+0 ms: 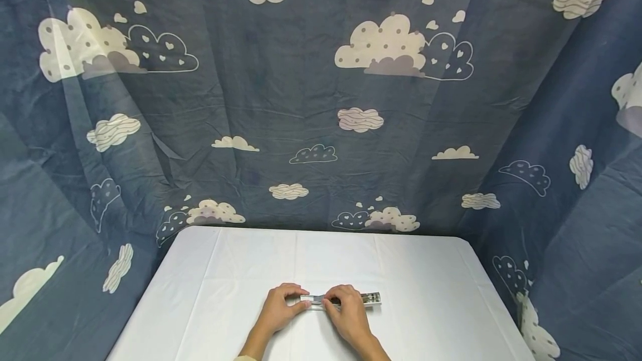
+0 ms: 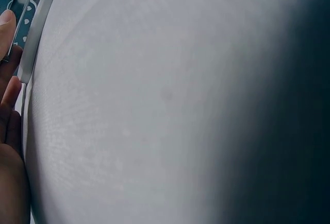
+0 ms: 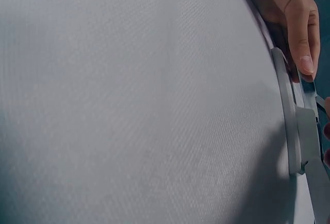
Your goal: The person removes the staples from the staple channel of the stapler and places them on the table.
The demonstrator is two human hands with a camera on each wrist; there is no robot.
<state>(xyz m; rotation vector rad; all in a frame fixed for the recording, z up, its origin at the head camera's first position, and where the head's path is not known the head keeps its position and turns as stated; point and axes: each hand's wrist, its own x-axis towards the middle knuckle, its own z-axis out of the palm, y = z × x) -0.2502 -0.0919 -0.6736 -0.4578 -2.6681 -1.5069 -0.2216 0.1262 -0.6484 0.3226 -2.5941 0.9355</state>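
A long, narrow stapler (image 1: pixel 372 298), white and metal, lies across the near part of the table with its inner metal parts exposed. At its left end my left hand (image 1: pixel 281 308) pinches it between thumb and fingers. My right hand (image 1: pixel 349 316) pinches its middle from above, covering part of it. The pale base (image 2: pixel 37 33) shows at the upper left of the left wrist view, beside the left fingers (image 2: pixel 9 98). In the right wrist view the stapler (image 3: pixel 290 116) stands along the right side, and only the right fingertips (image 3: pixel 327 131) show at the edge.
A white table (image 1: pixel 241 261) lies under both hands. Dark blue curtains (image 1: pixel 301 93) with a cloud print hang behind it and on both sides.
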